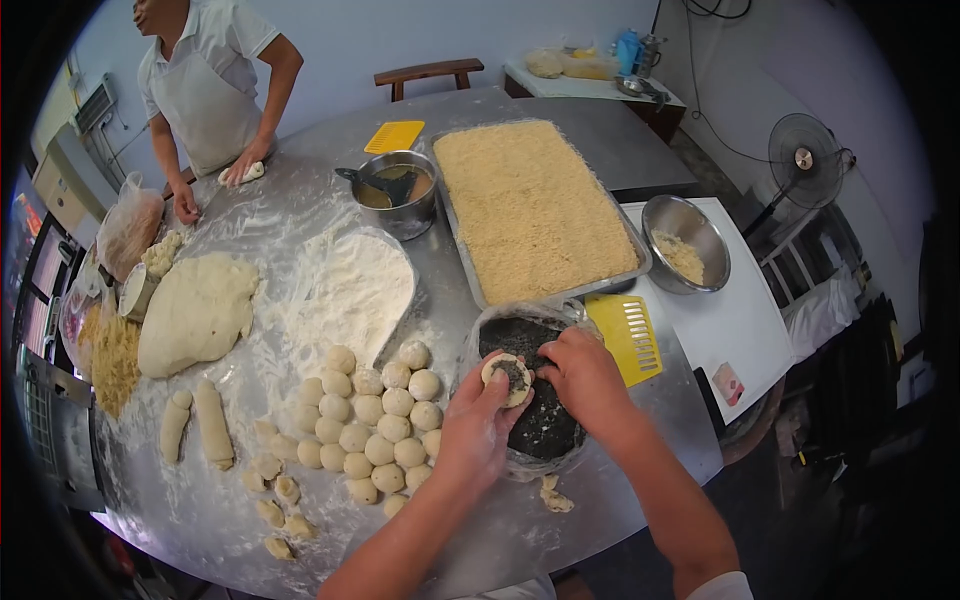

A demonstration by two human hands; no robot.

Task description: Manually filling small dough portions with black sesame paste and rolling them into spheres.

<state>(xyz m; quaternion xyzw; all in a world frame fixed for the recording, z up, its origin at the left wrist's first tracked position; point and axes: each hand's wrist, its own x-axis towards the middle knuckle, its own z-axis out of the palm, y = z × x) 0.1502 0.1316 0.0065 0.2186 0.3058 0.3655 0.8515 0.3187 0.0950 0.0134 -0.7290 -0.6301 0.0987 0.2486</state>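
My left hand (474,431) holds a small round dough wrapper (513,379) cupped in its fingers, with dark filling in its middle and the thumb pressed on it. Close by on the right, my right hand (589,379) has its fingers curled near the wrapper's edge; whether they pinch anything is hidden. Both hands are above a plastic-lined container (471,351) of black, crumbly filling (536,439). Left of it, several pale dough balls (379,448) sit packed together on the floured metal table (480,559).
Flour (360,281), a dough slab (199,311), dough rolls (214,424) and dough pieces (286,491) lie leftward. Ahead stand a crumb-filled tray (455,225) and a metal pot (397,219). A yellow scraper (622,337) and steel bowl (712,259) are rightward. A co-worker (214,97) handles dough across the table.
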